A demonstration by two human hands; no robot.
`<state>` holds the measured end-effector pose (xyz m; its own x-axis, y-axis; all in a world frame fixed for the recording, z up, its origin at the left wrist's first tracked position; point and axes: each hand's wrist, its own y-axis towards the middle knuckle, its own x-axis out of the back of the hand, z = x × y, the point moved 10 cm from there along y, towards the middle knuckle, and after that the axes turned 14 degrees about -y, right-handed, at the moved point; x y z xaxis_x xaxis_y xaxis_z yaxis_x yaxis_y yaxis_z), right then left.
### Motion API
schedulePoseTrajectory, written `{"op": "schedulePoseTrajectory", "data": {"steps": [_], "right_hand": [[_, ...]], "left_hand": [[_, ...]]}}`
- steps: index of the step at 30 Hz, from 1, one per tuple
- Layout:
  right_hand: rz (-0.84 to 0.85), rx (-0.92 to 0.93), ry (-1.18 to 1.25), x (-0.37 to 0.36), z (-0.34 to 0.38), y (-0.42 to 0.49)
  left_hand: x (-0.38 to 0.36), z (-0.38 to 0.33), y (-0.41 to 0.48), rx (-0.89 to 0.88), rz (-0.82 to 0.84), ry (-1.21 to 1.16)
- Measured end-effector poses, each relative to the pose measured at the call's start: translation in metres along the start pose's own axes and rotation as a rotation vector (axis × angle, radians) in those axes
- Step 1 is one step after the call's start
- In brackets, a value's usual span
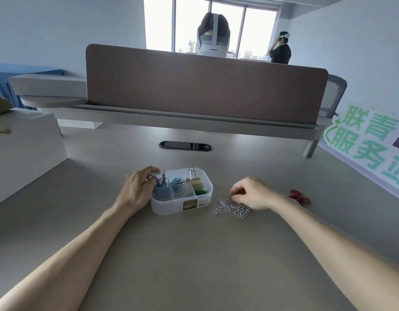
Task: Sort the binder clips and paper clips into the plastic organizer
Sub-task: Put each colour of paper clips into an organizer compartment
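Plastic organizer (169, 208) sits mid-surface, long axis approx. parallel to the near edge, label wall facing that edge. L hand (138, 189) is at its far-left compartment, fingers curled, pinching the upright wire handles of a blue binder clip (160, 190). Teal binder clips (176, 181) & yellow binder clip (198, 182) stand in the compartments alongside. R hand (253, 194) is over the white paper clips (225, 209), just right of the organizer; these lie flat, pointing all ways. Its fingers are curled, tips on the pile; can't tell if one is held. Red paper clips (299, 197) lie nearer the right edge.

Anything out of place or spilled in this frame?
Nothing spilled or damaged. White paper clips lie scattered right of the organizer under the right hand, and a red clip pile sits further right, both unsorted.
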<state>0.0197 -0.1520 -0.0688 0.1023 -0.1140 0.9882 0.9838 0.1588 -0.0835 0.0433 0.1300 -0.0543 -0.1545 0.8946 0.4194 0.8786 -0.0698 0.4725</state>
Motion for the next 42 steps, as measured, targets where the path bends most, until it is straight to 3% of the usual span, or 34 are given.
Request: {"op": "schedulePoseTrajectory", "data": {"steps": [4, 13, 19, 24, 42], "right_hand": [[0.032, 0.077, 0.096, -0.001, 0.009, -0.002], [-0.054, 0.248, -0.005, -0.007, 0.045, -0.004], [-0.054, 0.183, 0.02, 0.016, 0.005, -0.015], [0.172, 0.251, -0.184, -0.005, 0.006, -0.022], [0.061, 0.198, -0.068, -0.006, 0.011, -0.013]], "left_hand": [[0.0, -0.001, 0.0, -0.006, 0.0, 0.005], [0.0, 0.0, 0.001, 0.012, 0.007, 0.011], [0.0, -0.002, 0.001, -0.001, 0.007, 0.024], [0.001, -0.001, -0.001, -0.003, 0.004, 0.025], [-0.001, -0.006, -0.001, -0.021, 0.02, 0.025]]}}
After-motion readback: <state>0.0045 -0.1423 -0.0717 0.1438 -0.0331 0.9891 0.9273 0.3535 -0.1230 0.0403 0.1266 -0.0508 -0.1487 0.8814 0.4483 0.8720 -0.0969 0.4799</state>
